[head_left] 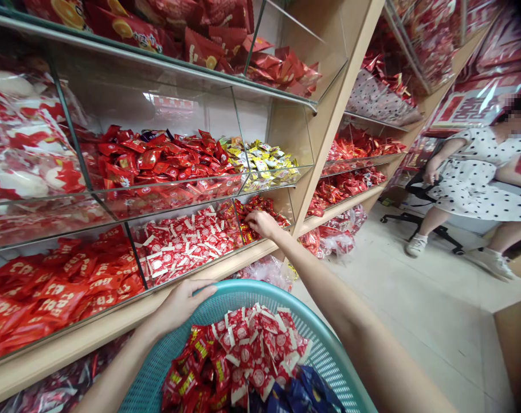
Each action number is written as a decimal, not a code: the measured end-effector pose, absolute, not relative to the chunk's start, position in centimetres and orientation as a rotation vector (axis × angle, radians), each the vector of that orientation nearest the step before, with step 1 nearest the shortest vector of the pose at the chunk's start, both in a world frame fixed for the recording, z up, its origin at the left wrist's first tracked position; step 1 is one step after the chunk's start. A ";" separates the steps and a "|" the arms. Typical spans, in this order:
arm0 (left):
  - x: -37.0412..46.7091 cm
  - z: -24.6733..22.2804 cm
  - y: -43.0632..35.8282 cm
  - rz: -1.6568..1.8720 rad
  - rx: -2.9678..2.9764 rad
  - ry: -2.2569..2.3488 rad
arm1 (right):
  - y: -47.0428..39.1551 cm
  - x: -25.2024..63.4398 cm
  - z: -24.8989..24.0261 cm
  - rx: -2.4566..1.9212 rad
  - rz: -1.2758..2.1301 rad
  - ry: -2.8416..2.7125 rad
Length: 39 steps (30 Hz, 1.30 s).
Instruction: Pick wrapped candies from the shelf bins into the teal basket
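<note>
A teal plastic basket [251, 287] is in front of me, holding red-and-white wrapped candies [260, 338], dark red candies with yellow lettering [195, 361] and dark blue packets [303, 393]. At its far left rim, my left hand [180, 304] grips the edge, thumb and fingers over it. My right hand [262, 223] reaches into a small glass-walled bin of dark red candies [273, 209] on the lower shelf. Its fingers curl down among the candies, and whatever they pinch is hidden. Left of that bin lies a compartment of red-and-white candies [187, 244].
Glass dividers and a wooden upright [329, 132] frame the shelves. Above sit red packets [165, 155] and yellow-and-white candies [269, 160]. Orange-red packets [62, 281] fill the lower left. At right, a person in a dotted dress [475, 166] is by a wheeled chair [441, 229].
</note>
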<state>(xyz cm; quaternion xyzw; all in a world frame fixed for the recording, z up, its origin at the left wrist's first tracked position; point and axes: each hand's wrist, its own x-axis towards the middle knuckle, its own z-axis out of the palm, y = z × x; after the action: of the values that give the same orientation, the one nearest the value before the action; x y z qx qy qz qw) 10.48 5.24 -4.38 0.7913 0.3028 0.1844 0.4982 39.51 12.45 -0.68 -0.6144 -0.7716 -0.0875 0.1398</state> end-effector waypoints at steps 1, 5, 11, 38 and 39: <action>10.5 -4.4 5.2 0.449 1.916 0.737 | 12.5 39.2 -0.6 -1.793 -0.223 -2.293; 10.5 -4.3 5.2 0.448 1.924 0.745 | 12.7 38.3 -0.3 -1.881 -0.205 -2.364; 10.4 -4.2 5.1 0.435 1.938 0.757 | 12.7 38.1 -0.1 -1.860 -0.218 -2.379; 10.6 -3.7 5.0 0.420 1.909 0.774 | 11.1 38.0 1.6 -1.540 0.688 -1.606; 10.6 -3.7 5.0 0.423 1.913 0.776 | 10.9 38.1 1.6 -1.540 0.714 -1.631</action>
<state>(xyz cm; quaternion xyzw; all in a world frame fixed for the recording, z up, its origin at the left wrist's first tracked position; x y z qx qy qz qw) 10.64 4.98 -3.67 0.7892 0.3202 0.1744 0.4942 38.12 10.93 1.62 -0.6043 -0.6399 0.2800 0.3835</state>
